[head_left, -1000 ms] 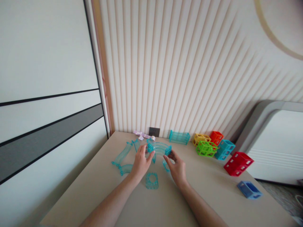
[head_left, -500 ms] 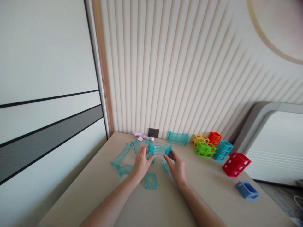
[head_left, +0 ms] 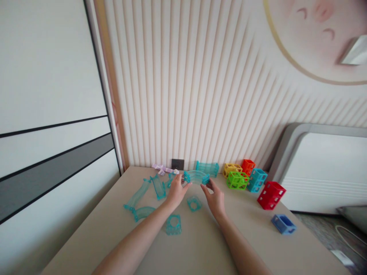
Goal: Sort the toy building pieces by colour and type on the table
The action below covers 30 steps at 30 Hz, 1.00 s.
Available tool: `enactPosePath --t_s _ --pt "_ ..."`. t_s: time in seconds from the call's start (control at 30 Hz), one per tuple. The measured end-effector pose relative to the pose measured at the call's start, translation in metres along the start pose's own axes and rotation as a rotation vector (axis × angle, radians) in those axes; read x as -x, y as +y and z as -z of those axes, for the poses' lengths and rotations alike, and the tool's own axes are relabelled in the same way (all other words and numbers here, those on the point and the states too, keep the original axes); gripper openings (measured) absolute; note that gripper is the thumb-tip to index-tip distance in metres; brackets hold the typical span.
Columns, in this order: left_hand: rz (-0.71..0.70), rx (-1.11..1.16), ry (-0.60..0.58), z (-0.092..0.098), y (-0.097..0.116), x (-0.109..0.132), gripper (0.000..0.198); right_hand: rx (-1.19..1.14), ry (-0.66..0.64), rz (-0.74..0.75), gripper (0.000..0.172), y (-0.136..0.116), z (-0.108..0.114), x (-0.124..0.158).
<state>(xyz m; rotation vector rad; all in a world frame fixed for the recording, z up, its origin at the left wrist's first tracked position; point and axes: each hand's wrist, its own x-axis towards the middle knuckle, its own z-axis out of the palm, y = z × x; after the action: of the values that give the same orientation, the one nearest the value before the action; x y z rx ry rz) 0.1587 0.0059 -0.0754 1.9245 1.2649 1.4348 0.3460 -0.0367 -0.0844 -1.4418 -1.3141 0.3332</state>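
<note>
Both hands hold a curved, clear teal track piece [head_left: 196, 177] just above the beige table [head_left: 252, 236]. My left hand [head_left: 176, 191] pinches its left end and my right hand [head_left: 215, 196] grips its right end. Under the piece, between the hands, lies a small teal square connector [head_left: 194, 203]. A second teal square piece [head_left: 173, 225] rests nearer to me, beside my left forearm. Left of my left hand lie more teal track sections [head_left: 140, 193], one of them a short curved piece [head_left: 143, 212].
A straight teal track [head_left: 207, 168] stands against the ribbed wall, near a dark socket [head_left: 177, 164] and a pale ribbon [head_left: 161, 168]. Yellow [head_left: 231, 169], orange [head_left: 248, 166], green [head_left: 237, 180], light blue [head_left: 256, 179], red [head_left: 271, 195] and blue [head_left: 283, 224] lattice blocks lie to the right.
The curved track has been lifted a little higher and the small square connector below it now shows fully. The camera has turned, shifting the whole scene left.
</note>
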Motion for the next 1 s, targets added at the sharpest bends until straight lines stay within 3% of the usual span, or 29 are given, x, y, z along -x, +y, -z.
enactPosePath --t_s 0.17,0.37,0.73,1.0 --pt "0.014 0.012 -0.05 -0.03 -0.004 -0.015 0.034 0.073 0.005 -0.013 0.074 0.026 0.01 -0.017" --pt "0.039 0.001 -0.112 -0.053 -0.013 -0.03 0.032 0.169 -0.054 -0.041 0.061 0.047 0.016 -0.032" --pt "0.086 -0.07 -0.212 -0.072 -0.025 -0.041 0.032 0.332 -0.126 -0.107 0.047 0.062 0.016 -0.041" --pt "0.105 -0.22 -0.222 -0.078 -0.018 -0.037 0.03 0.43 -0.155 -0.1 0.036 0.063 0.016 -0.041"
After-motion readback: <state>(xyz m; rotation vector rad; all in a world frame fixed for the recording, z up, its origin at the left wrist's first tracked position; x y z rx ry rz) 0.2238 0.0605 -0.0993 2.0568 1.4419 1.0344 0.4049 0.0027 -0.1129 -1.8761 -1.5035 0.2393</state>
